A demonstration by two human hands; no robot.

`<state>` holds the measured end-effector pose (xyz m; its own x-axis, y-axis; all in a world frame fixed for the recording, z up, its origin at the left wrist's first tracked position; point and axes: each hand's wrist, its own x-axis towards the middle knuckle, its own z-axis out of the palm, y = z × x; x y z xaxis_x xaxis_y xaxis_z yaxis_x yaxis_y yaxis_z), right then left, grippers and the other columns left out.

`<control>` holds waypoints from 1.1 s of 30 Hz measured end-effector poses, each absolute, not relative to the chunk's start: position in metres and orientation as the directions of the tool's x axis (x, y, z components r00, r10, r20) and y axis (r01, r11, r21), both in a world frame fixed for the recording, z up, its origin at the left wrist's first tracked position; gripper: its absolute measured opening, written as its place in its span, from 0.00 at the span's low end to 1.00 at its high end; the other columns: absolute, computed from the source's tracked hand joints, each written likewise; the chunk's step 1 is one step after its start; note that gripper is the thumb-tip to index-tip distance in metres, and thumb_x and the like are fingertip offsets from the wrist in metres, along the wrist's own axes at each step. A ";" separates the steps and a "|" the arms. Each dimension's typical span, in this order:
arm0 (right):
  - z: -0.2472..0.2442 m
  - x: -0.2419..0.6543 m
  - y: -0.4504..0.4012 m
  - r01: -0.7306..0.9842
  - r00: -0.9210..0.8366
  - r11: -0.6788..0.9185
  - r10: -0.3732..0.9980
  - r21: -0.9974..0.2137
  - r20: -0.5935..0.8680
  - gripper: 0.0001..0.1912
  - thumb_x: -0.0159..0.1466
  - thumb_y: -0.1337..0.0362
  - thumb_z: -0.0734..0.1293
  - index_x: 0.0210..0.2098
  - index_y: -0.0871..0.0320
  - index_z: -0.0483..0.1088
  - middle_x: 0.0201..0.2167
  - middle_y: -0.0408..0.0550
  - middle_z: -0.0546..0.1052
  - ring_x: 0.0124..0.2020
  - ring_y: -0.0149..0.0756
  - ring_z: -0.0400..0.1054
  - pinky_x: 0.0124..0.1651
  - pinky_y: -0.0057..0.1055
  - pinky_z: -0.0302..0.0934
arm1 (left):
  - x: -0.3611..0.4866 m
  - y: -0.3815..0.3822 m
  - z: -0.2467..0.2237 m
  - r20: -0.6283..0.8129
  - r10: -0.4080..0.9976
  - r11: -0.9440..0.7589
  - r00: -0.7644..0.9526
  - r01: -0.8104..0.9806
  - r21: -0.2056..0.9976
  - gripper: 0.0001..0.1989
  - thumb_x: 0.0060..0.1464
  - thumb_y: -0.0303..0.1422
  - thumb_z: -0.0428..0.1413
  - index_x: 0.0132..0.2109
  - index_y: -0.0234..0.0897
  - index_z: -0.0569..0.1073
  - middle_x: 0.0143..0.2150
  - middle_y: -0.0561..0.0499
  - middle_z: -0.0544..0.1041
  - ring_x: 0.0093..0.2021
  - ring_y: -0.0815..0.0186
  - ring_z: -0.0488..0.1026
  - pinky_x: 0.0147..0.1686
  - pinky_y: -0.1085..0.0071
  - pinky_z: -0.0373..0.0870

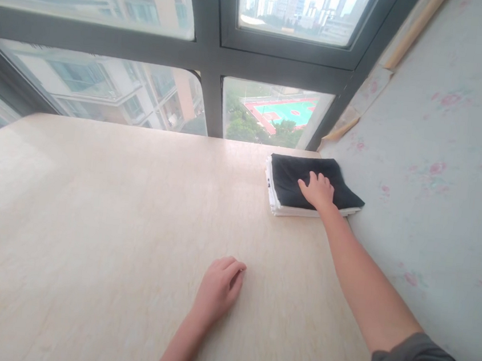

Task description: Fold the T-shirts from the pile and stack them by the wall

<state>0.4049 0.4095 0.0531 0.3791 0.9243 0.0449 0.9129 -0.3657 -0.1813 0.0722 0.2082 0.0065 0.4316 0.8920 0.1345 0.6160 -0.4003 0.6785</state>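
Observation:
A folded black cloth (288, 180) lies on top of a stack of white folded cloths (293, 212) at the right, close to the wall. My right hand (318, 191) rests on the black cloth with its fingers apart, holding nothing that I can see. Lower down, near the middle of the view, my left hand (222, 285) is at the pale surface (102, 223). Its fingers are curled, thumb and fingertips close together, with nothing visible between them.
Dark window frames (219, 63) run along the far edge of the surface. On the right stands a wall (434, 183) with flowered paper, torn beside the window. Buildings and a sports court show through the glass.

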 end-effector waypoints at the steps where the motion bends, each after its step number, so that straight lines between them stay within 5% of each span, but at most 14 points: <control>1: 0.050 0.405 0.409 0.918 0.372 -0.360 0.927 -0.165 0.053 0.31 0.69 0.49 0.58 0.66 0.60 0.60 0.65 0.64 0.62 0.65 0.55 0.55 0.63 0.50 0.52 | 0.072 0.208 0.007 0.133 0.892 -0.399 0.432 0.615 0.680 0.09 0.65 0.32 0.48 0.42 0.39 0.73 0.37 0.48 0.76 0.40 0.63 0.72 0.42 0.65 0.65; 7: 0.047 0.408 0.406 0.939 0.329 -0.307 0.934 -0.154 0.142 0.22 0.69 0.58 0.58 0.57 0.59 0.73 0.54 0.60 0.75 0.55 0.47 0.67 0.53 0.38 0.60 | 0.072 0.209 0.004 0.124 0.890 -0.397 0.439 0.610 0.686 0.09 0.65 0.32 0.47 0.43 0.39 0.72 0.37 0.48 0.76 0.40 0.62 0.72 0.43 0.64 0.65; 15: 0.085 0.407 0.396 0.924 0.366 -0.318 0.896 -0.212 0.252 0.17 0.68 0.60 0.59 0.42 0.56 0.80 0.39 0.56 0.81 0.41 0.45 0.73 0.42 0.36 0.62 | 0.071 0.208 0.002 0.128 0.896 -0.376 0.425 0.574 0.728 0.09 0.64 0.30 0.48 0.42 0.39 0.73 0.37 0.48 0.76 0.40 0.61 0.71 0.43 0.63 0.64; 20: 0.146 0.386 0.381 0.917 0.227 0.016 0.800 -0.398 0.556 0.14 0.65 0.60 0.62 0.34 0.59 0.78 0.30 0.52 0.80 0.34 0.41 0.73 0.40 0.34 0.63 | 0.071 0.207 0.002 0.147 0.911 -0.342 0.385 0.507 0.791 0.09 0.61 0.30 0.50 0.41 0.39 0.75 0.37 0.48 0.77 0.39 0.61 0.71 0.43 0.61 0.64; 25: 0.232 0.348 0.357 0.834 0.120 0.339 0.659 -0.435 0.742 0.14 0.67 0.56 0.64 0.34 0.56 0.77 0.32 0.48 0.80 0.33 0.37 0.73 0.39 0.34 0.66 | 0.068 0.210 0.004 0.176 0.943 -0.284 0.283 0.404 0.870 0.10 0.59 0.29 0.50 0.43 0.39 0.76 0.38 0.48 0.79 0.38 0.65 0.73 0.41 0.66 0.68; 33: 0.323 0.281 0.334 0.436 0.160 0.688 0.575 -0.580 0.802 0.17 0.64 0.48 0.69 0.39 0.58 0.73 0.32 0.47 0.76 0.33 0.32 0.69 0.35 0.32 0.65 | 0.041 0.223 0.033 0.222 0.975 -0.215 -0.021 0.183 0.959 0.17 0.65 0.38 0.48 0.56 0.38 0.72 0.57 0.41 0.75 0.56 0.59 0.73 0.51 0.61 0.72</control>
